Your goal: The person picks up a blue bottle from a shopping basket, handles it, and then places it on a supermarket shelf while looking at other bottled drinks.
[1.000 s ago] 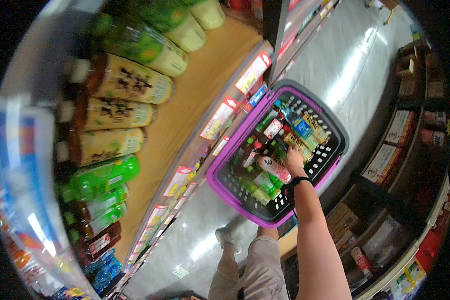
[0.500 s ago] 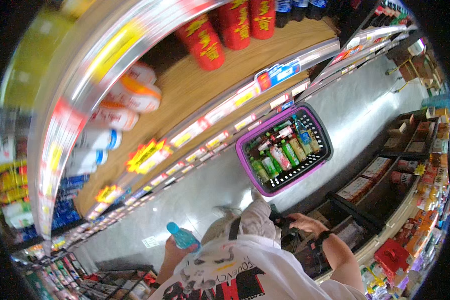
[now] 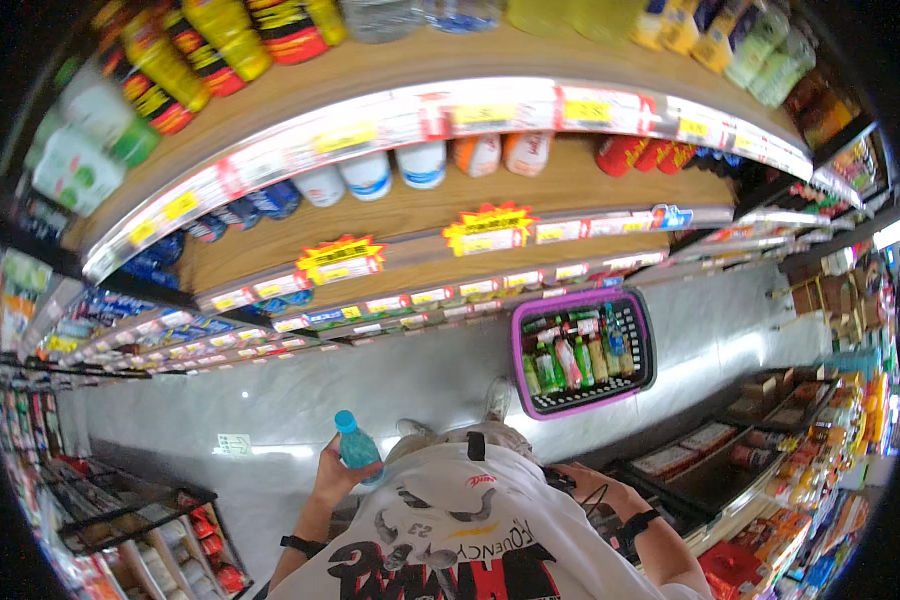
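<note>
My left hand (image 3: 337, 476) is wrapped round a blue-tinted plastic bottle (image 3: 358, 448) with a blue cap, tilted slightly, left of my white shirt. At my right hip, my right hand (image 3: 600, 488) is closed on something small and dark with a cord by it; I cannot make out what it is. Ahead of me to the right, a black shopping basket (image 3: 522, 362) with a purple rim stands on the floor. Several bottles lie in it, green, pink, brown and blue, and neither hand touches it.
Drink shelves (image 3: 370, 210) with price strips curve across the front, holding bottles and cans. Dark low bins (image 3: 710, 465) line the right side. Behind on the left stands a black rack (image 3: 150, 510) with packaged goods. The grey tiled floor (image 3: 160, 405) runs between them.
My view has turned left and levelled, so more of the drink shelves shows. My left hand still holds the bottle, now more fully in sight. The right hand stays at my hip.
</note>
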A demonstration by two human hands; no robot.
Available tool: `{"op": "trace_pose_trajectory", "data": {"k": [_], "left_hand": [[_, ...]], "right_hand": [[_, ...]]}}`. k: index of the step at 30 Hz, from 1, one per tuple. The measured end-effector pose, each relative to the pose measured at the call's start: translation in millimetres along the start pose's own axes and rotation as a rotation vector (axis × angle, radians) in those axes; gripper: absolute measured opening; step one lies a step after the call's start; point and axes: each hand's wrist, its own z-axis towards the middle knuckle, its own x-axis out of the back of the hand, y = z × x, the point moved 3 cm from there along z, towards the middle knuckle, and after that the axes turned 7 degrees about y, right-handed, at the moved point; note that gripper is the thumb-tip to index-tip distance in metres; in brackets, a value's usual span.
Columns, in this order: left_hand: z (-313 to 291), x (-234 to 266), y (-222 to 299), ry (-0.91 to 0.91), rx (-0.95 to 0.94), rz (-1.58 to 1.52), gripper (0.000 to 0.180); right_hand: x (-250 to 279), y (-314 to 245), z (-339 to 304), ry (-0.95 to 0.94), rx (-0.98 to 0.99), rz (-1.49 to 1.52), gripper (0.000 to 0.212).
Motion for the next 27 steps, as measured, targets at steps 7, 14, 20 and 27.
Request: {"op": "trace_pose_trajectory", "data": {"k": [7,14,20,27], "left_hand": [[-45.6,97.6,-49.3,0.105,-0.13,-0.15,0.042],[-109.3,196.3,-109.3,0.309,-0.094,-0.193,0.049],[-146.8,239.5,-143.9,0.427,0.024,-0.261,0.051],[-117.8,259.0,-146.8,0.408,0.005,-0.363,0.049]], "right_hand": [[-22.7,-142.4,108.7,-0.207,-0.09,-0.252,0.063],[-101.1,-190.7,170.3,-0.488,-0.126,-0.305,0.073],[-97.5,-212.2,164.8,-0.639,-0.088,-0.433,0.072],[-184.4,-129.9,240.7,-0.357,0.17,-0.387,0.07]]}}
